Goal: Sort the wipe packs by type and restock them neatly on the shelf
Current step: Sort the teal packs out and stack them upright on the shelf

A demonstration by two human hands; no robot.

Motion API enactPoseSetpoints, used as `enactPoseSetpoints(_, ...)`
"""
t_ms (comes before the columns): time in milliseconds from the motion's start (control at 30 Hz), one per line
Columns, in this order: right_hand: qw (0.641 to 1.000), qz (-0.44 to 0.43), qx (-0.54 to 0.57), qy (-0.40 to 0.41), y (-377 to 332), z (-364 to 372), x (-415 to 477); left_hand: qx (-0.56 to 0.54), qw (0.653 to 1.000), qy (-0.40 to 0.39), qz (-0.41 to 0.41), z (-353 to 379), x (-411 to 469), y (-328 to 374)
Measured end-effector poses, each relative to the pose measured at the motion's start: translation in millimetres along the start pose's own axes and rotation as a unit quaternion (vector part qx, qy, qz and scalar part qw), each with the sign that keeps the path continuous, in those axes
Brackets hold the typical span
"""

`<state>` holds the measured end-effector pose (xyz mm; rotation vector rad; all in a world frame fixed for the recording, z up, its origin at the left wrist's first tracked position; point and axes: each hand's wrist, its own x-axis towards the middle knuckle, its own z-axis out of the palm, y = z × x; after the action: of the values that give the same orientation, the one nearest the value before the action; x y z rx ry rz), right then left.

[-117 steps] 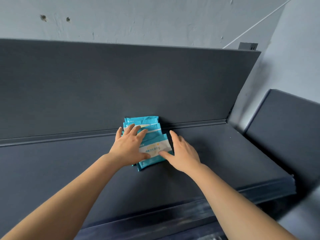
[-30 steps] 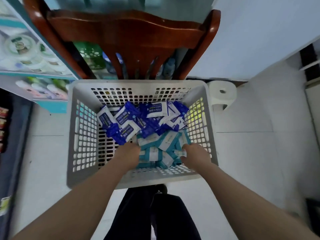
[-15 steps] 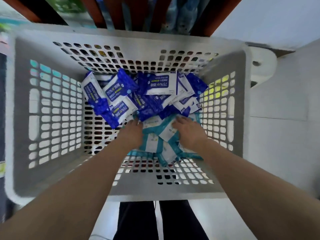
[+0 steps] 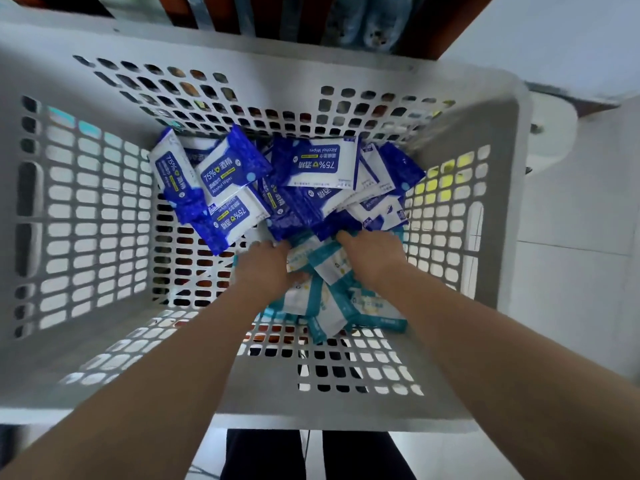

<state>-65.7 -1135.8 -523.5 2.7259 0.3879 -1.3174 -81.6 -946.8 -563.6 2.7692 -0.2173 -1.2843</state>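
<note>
Teal packs (image 4: 329,303): centre frame, in basket (image 4: 86,237), below blue packs (image 4: 311,168). Likely light, soft, slick film; take across flat faces. Left hand (image 4: 266,268) pinches some; right hand (image 4: 374,258) fingers buried, grip cannot be told.

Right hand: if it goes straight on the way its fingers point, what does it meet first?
Probably the dark blue alcohol wipe packs heaped just beyond the right hand, which holds teal wipe packs; depth is unclear.
</note>
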Motion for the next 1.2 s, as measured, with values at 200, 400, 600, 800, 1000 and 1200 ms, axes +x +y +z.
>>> enactPoseSetpoints(200, 0.998, -0.053, -0.023, 0.041, 3.8, 8.6, 0.3, -0.203, 0.977, -0.048, -0.033, -11.6, -11.3, 2.5)
enactPoseSetpoints(400, 0.999, -0.015, -0.026, -0.016, 2.3, -1.0, 1.8, -0.352, 0.926, -0.091, -0.101, -12.7, -16.5, 2.8)
enactPoseSetpoints(600, 0.935, 0.11, 0.334, 0.056, 4.2, -8.2, -11.2, -0.505, 0.84, -0.129, -0.15, -19.4, -28.0, 1.8)
enactPoseSetpoints(800, 0.745, 0.202, 0.634, 0.055, -12.5, -14.8, -17.0, -0.653, 0.726, -0.168, -0.136, -29.3, -44.2, 16.7)
enactPoseSetpoints(1000, 0.667, 0.203, 0.716, 0.037, 2.6, -22.9, -22.7, -0.706, 0.673, -0.161, -0.149, -31.7, -42.9, 23.7)
enactPoseSetpoints(1200, 0.671, 0.217, 0.709, 0.019, -5.3, -9.2, -23.2, -0.627, 0.744, -0.223, -0.06, -33.7, -46.7, 27.9)
